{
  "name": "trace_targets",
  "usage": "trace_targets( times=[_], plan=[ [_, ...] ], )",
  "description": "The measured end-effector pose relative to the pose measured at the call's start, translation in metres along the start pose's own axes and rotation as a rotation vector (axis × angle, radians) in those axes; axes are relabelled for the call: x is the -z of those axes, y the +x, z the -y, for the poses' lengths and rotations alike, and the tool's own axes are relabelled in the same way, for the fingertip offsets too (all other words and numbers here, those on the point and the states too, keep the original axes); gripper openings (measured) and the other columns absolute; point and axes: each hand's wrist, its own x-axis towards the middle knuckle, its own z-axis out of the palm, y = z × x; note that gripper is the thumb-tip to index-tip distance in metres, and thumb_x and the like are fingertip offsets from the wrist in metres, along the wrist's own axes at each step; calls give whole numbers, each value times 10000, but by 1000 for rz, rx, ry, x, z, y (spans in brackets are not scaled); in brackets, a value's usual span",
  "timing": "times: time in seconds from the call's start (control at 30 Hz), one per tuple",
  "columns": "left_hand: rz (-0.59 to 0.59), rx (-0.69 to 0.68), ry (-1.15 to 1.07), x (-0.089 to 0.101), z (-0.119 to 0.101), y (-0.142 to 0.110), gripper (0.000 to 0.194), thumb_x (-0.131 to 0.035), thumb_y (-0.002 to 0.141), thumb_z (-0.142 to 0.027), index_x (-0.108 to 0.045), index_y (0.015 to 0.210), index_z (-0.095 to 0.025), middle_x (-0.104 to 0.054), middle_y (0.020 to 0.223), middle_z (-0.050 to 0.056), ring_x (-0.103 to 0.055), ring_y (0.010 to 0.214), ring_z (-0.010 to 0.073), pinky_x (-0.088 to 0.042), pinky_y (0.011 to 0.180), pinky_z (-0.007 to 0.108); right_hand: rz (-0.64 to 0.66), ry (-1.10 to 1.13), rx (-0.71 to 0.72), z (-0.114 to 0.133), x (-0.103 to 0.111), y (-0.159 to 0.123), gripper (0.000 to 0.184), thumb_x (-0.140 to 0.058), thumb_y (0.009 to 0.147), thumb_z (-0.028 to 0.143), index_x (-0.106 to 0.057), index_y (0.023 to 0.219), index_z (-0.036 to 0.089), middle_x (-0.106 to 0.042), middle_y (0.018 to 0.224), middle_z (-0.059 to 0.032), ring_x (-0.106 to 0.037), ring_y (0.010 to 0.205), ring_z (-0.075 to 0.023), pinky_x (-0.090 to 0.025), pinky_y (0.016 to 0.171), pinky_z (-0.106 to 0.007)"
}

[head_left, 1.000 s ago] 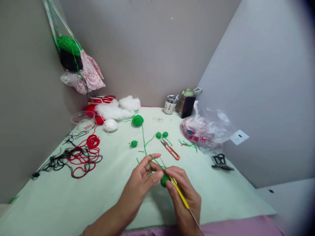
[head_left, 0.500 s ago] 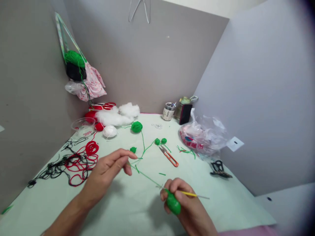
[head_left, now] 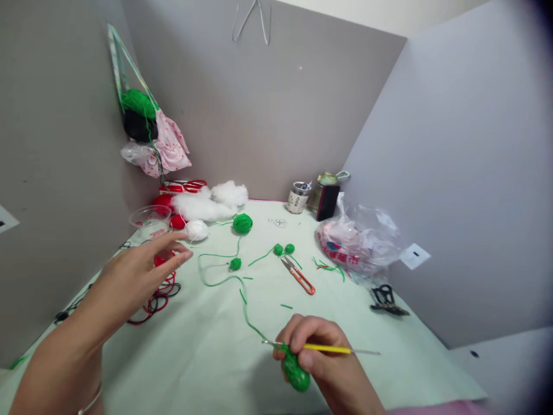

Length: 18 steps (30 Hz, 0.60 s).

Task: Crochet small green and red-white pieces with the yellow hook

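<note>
Right hand (head_left: pixel 322 351) grips green piece (head_left: pixel 297 376), yellow hook (head_left: pixel 327 348) | left hand (head_left: pixel 129 278) empty, fingers parted | hookwork seemingly paused | yarn strand (head_left: pixel 245 310) slack; next stitch would need tension

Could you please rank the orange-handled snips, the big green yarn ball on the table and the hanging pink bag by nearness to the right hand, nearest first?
From the right hand:
1. Orange-handled snips, just beyond it.
2. Big green yarn ball, farther back, left of the snips.
3. Pink bag, hanging at far left.
</note>
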Motion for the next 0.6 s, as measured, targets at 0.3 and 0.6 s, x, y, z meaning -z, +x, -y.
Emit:
trace_targets(
  times=[0.3,0.6],
  plan=[
    [503,-152,-883,-99,-40,-56,599,-668,936,-663,-644,1445,-349,-620,1523,98,-574,1389,336,-523,1106,464,24,28,124,-4,-13,8,97,-894,826,321,-849,881,255,-765,825,-43,-730,746,-163,-503,578,-242],
    [461,86,-1636,-75,-72,-62,568,-565,931,-769,-807,1187,-323,-772,1299,70,-633,598,85,-446,338,116,-235,-233,355,0,-13,7,92,-863,866,361,-839,873,273,-784,832,-48,-728,770,-158,-561,630,-231]
  ],
)
